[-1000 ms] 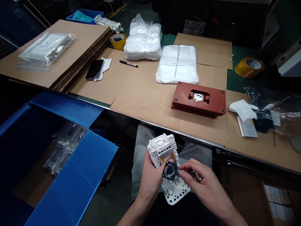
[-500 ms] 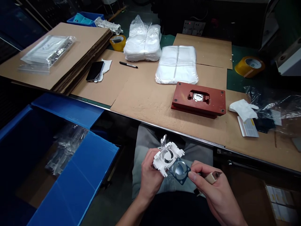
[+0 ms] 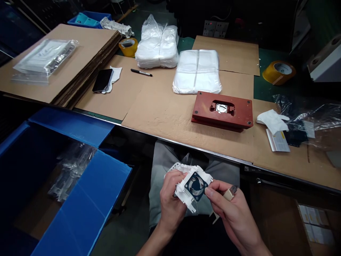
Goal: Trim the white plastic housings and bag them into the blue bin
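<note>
Over my lap, below the table edge, my left hand is wrapped round a white plastic housing, its square end facing up. A dark square fan frame now sits in that end. My right hand pinches the frame's right edge with thumb and forefinger. The same hand also carries a small tool with a beige handle and metal tip tucked between its fingers.
A red fixture block lies on the cardboard-covered table, with stacks of white bags, a pen, a phone, yellow tape rolls and a white glove. A blue crate holding bagged parts stands at my left.
The white housing was turned so its square end faces up. The dark fan frame went from beside that end into it, and both hands shifted slightly.
</note>
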The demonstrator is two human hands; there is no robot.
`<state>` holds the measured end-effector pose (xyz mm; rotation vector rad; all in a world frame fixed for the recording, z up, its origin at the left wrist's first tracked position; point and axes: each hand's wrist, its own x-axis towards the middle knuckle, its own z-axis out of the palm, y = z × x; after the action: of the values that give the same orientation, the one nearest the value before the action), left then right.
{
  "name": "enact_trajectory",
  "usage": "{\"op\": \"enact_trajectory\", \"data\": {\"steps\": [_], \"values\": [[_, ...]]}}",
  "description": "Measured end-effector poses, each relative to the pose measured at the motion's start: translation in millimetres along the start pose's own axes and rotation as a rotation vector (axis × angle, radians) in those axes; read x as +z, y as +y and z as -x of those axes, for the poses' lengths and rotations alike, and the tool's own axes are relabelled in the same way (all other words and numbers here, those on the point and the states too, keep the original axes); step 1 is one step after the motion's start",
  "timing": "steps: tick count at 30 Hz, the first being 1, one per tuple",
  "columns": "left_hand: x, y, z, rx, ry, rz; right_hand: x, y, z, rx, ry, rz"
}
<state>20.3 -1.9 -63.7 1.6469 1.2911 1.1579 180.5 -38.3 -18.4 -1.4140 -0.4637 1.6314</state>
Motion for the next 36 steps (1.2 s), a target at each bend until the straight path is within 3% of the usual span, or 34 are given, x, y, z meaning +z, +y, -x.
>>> {"op": "enact_trajectory", "data": {"steps": [36], "values": [[-0.8,4.7,-0.8,0.065,-0.022,-0.005,1.4,1.3,-4.7,0.008,-0.013,-0.038]]}}
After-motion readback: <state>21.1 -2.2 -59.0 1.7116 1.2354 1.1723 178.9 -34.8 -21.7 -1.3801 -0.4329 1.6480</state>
